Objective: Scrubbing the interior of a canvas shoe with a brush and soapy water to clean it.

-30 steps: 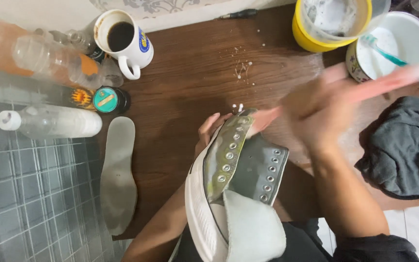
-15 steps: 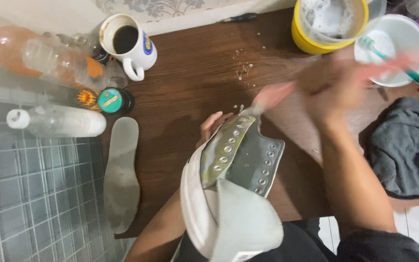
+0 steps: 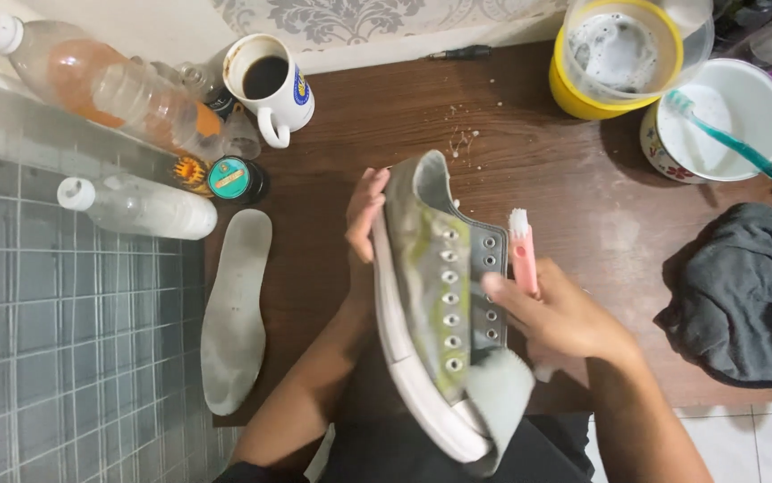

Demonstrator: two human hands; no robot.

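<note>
A dirty grey canvas sneaker (image 3: 435,295) with a white sole and metal eyelets is tilted on its side over the brown wooden table (image 3: 359,143). My left hand (image 3: 364,219) grips it from the sole side, fingers curled at the heel end. My right hand (image 3: 560,313) holds a pink toothbrush (image 3: 522,250), bristles up, right beside the row of eyelets. The laces are out of the shoe.
A loose insole (image 3: 234,309) lies left of the shoe. Plastic bottles (image 3: 135,206), small tins and a mug of dark liquid (image 3: 270,85) stand at the back left. A yellow-based bowl of soapy water (image 3: 619,54), a white bowl with a teal toothbrush (image 3: 726,116) and a grey cloth (image 3: 744,291) are right.
My right hand has come back from the white bowl at the far right and now holds the pink toothbrush by the sneaker. The shoe has turned slightly in my left hand.
</note>
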